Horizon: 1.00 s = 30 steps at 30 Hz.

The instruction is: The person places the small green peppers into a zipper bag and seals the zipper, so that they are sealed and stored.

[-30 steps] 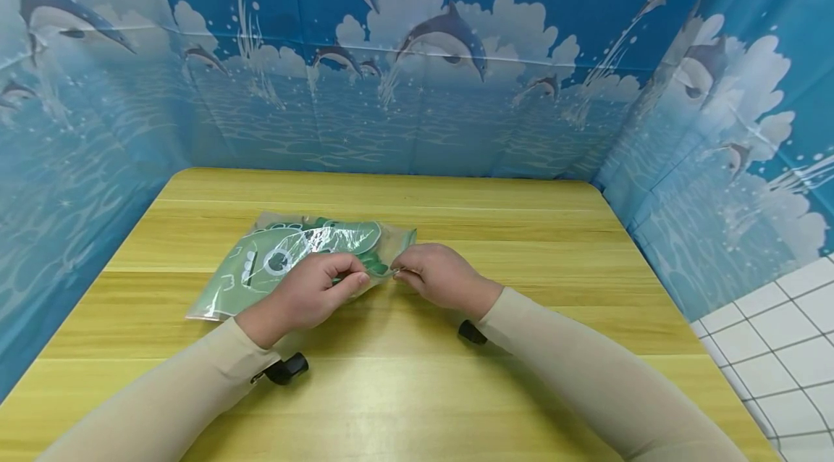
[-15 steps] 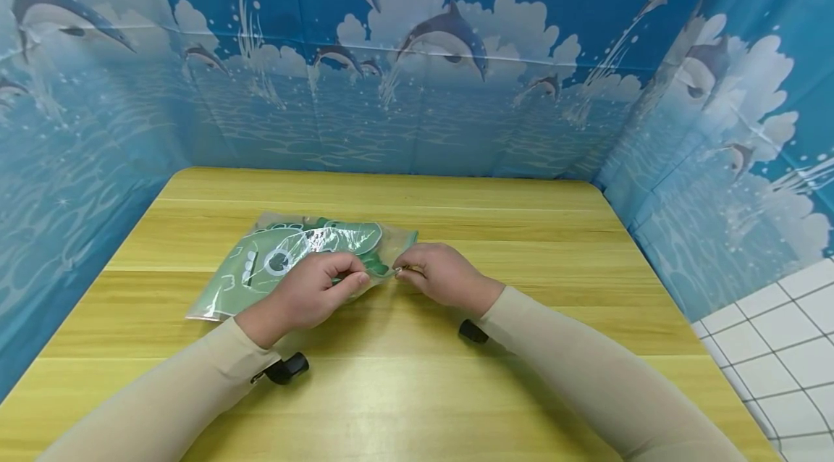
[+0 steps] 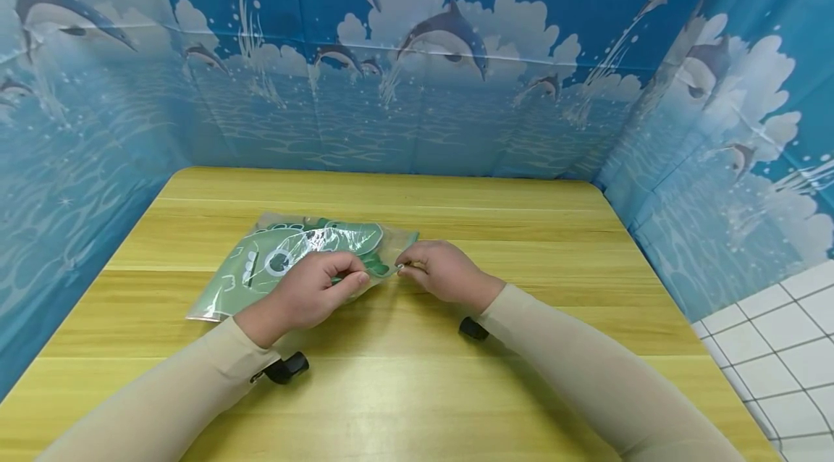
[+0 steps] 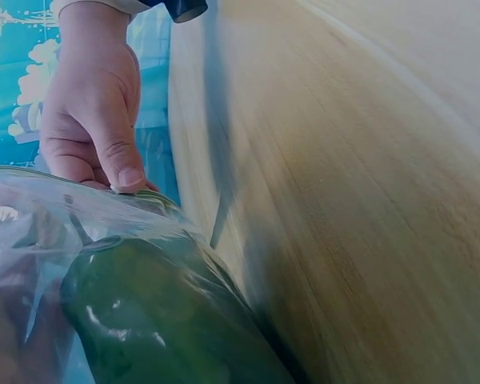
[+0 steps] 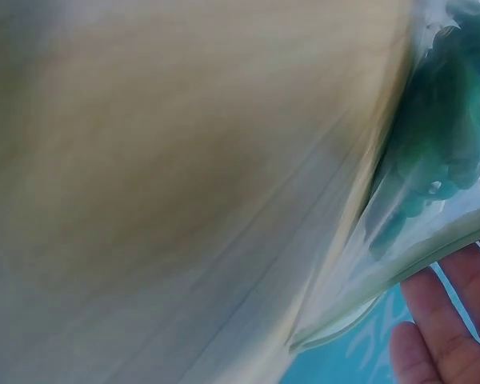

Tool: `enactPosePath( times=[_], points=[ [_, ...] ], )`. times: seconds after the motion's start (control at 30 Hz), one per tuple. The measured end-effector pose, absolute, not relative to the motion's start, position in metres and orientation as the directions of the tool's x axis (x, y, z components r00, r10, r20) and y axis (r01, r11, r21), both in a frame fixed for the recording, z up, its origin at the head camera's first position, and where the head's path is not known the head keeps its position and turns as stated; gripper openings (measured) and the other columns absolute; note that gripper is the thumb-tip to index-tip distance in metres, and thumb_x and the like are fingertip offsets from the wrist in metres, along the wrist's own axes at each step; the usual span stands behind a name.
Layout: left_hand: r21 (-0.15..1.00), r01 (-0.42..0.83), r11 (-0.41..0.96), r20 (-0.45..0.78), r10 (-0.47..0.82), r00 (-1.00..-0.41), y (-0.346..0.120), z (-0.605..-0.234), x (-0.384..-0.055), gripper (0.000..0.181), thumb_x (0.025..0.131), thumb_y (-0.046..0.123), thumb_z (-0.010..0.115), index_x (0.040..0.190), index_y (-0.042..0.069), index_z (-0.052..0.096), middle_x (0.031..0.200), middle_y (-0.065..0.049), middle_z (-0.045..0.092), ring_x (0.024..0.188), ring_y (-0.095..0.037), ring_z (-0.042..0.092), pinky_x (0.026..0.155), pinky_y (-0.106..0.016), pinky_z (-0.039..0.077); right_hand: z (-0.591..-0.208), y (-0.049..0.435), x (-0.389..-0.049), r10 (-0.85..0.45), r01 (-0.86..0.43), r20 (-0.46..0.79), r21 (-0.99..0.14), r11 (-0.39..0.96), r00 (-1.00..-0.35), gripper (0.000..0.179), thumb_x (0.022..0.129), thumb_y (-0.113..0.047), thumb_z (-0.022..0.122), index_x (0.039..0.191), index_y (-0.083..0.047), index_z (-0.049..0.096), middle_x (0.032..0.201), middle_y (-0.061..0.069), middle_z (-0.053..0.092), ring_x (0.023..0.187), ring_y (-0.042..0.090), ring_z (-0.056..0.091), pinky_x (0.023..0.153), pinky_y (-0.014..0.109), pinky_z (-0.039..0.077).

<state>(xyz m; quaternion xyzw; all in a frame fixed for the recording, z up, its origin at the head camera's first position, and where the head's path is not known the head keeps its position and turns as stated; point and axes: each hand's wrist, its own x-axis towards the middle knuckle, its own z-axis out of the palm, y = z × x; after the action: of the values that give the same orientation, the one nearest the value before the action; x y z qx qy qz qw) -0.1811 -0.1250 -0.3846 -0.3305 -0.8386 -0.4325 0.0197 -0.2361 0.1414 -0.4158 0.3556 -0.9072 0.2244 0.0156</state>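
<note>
A clear zip bag (image 3: 228, 295) printed with a green cartoon creature lies on the left half of the table, with dark green things inside. My left hand (image 3: 316, 292) holds its near edge, thumb and index finger curled together. At the bag's right end, my right hand (image 3: 443, 274) pinches the near part of the zip, where a small pale bit shows at the fingertips. In the left wrist view, the thumb of my right hand (image 4: 104, 120) presses on the zip strip. The right wrist view shows the green zip strip (image 5: 416, 264) running up to the fingers (image 5: 436, 312).
The bag lies on a yellow wood-grain table (image 3: 554, 252). Behind and beside it hangs a blue curtain (image 3: 417, 129) with dolphins. White tiles (image 3: 782, 332) show at the right. A black wrist camera (image 3: 287, 368) sits under the left sleeve, another (image 3: 472, 329) under the right.
My right hand has shifted slightly right and away from me along the zip end, still pinching. The left hand and the bag have stayed almost in place.
</note>
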Motion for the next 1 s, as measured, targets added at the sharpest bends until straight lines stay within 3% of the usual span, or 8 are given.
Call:
enactPosePath(
  times=[1.0],
  points=[
    [0.738, 0.562, 0.374, 0.327, 0.530, -0.782, -0.1252, -0.3817, -0.1790, 0.018, 0.104, 0.012, 0.065, 0.088, 0.019, 0.071, 0.075, 0.011, 0.059, 0.066, -0.008, 0.050, 0.064, -0.027, 0.045, -0.4172, 0.1454, -0.2422, -0.566, -0.540, 0.111, -0.495, 0.681, -0.817, 0.017, 0.101, -0.025, 0.072, 0.114, -0.019, 0.080, 0.114, -0.005, 0.078, 0.107, 0.013, 0.073, 0.092, 0.035, 0.059]
  ],
)
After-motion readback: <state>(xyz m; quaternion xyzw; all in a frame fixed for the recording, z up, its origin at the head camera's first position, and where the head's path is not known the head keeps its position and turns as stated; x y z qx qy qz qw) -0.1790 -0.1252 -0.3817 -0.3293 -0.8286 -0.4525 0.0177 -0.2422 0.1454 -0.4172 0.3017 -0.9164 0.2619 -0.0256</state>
